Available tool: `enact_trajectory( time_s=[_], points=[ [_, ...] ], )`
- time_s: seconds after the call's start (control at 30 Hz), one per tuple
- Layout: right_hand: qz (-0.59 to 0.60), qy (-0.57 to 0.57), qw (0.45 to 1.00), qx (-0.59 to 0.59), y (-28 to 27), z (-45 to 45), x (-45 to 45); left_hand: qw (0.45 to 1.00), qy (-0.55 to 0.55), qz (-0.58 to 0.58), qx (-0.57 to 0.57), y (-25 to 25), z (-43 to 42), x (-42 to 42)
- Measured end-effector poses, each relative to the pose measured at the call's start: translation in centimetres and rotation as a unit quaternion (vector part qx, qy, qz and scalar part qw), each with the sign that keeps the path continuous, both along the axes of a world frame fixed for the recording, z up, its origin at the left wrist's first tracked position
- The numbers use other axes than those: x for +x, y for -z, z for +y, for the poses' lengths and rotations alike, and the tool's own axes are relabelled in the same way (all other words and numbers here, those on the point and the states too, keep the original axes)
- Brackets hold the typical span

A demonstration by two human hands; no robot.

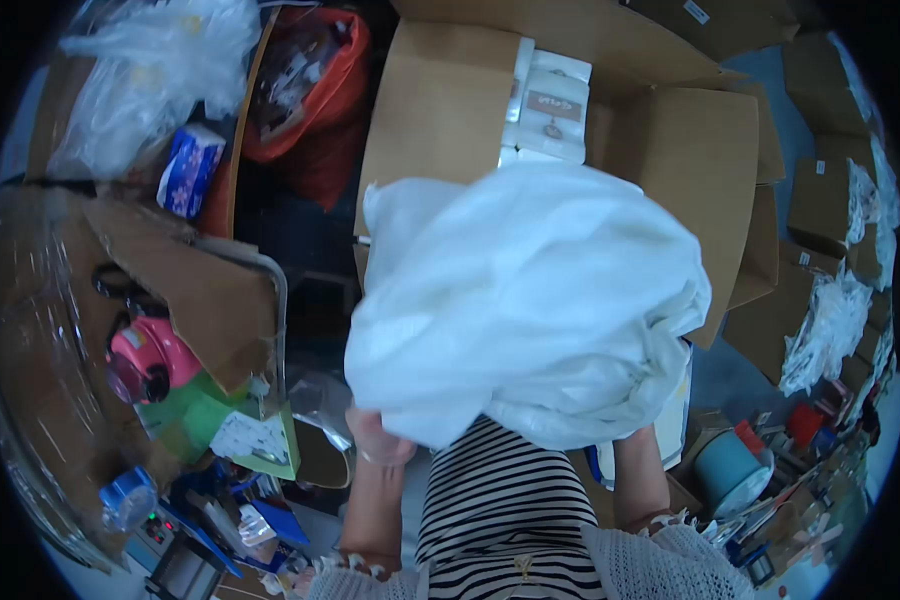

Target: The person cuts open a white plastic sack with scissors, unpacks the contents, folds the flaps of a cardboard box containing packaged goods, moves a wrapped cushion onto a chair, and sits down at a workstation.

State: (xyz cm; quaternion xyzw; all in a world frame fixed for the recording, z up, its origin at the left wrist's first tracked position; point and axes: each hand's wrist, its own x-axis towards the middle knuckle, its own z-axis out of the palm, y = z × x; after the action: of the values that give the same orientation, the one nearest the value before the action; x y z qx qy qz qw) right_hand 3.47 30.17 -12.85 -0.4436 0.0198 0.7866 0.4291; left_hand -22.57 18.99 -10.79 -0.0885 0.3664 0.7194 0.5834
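A large, crumpled white sack [530,290] fills the middle of the head view, bulging over the near part of an open cardboard box. My left hand [378,440] grips its lower left edge, with the fingertips partly tucked under the material. On the other side, my right hand [634,436] holds the sack from below at its lower right, and its fingers are mostly hidden. Beyond the sack, printed white packs [552,108] lie inside the cardboard box [430,110]. What the sack contains cannot be seen.
To the left stand a red bag [335,110], clear plastic bags [160,80] and a blue tissue pack [190,170]. A pink tape dispenser [150,358] rests on the left surface. Cardboard boxes [825,195] and a teal bin [730,470] are at the right.
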Motion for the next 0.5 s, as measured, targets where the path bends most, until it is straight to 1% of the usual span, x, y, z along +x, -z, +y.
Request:
enact_trajectory(
  time_s=[0.07, 0.1, 0.13, 0.17, 0.2, 0.27, 0.3, 0.33, 0.37, 0.4, 0.43, 0.47, 0.5],
  points=[
    [-0.028, -0.002, 0.999, 0.036, 0.6, -0.4, 0.3, 0.998, -0.040, 0.034, -0.040, -1.9, 0.7, 1.1],
    [-0.029, 0.001, 0.999, 0.033, 0.1, -0.4, 0.3, 0.997, -0.037, 0.002, -0.063, -1.2, 0.7, 0.5],
    [-0.088, -0.036, 0.994, 0.048, -0.5, -0.2, -0.1, 0.997, -0.036, 0.003, -0.064, 0.2, 0.9, -0.3],
    [-0.144, -0.074, 0.984, 0.068, -0.7, 0.4, -0.4, 0.991, -0.030, 0.020, -0.128, 2.0, 1.5, -1.2],
    [-0.141, -0.072, 0.985, 0.075, -0.7, 1.3, -0.1, 0.981, -0.023, 0.037, -0.188, 3.4, 2.2, -2.2],
    [-0.063, -0.120, 0.990, 0.030, -0.7, 2.8, 2.2, 0.982, 0.028, 0.077, -0.170, 4.0, 3.7, -3.9],
    [-0.106, -0.137, 0.985, 0.013, -0.5, 3.6, 3.5, 0.976, 0.056, 0.132, -0.165, 3.5, 4.3, -4.5],
    [-0.111, -0.131, 0.985, 0.013, -0.2, 4.5, 4.4, 0.924, 0.092, 0.309, -0.206, 4.3, 4.2, -5.1],
    [-0.244, -0.187, 0.950, 0.062, 0.4, 5.6, 5.2, 0.837, 0.122, 0.477, -0.238, 5.1, 4.4, -5.4],
    [-0.369, -0.239, 0.892, 0.108, 1.2, 6.5, 5.8, 0.731, 0.130, 0.599, -0.300, 4.2, 5.4, -5.0],
    [-0.367, -0.237, 0.893, 0.107, 2.2, 7.0, 6.5, 0.608, 0.121, 0.730, -0.287, 3.5, 5.8, -4.3],
    [-0.471, -0.269, 0.824, 0.166, 3.5, 7.3, 7.2, 0.464, 0.108, 0.839, -0.264, 2.9, 6.4, -3.6],
    [-0.566, -0.294, 0.738, 0.222, 3.4, 7.8, 6.9, 0.417, 0.094, 0.858, -0.286, 1.1, 7.1, -2.3]
  ],
)
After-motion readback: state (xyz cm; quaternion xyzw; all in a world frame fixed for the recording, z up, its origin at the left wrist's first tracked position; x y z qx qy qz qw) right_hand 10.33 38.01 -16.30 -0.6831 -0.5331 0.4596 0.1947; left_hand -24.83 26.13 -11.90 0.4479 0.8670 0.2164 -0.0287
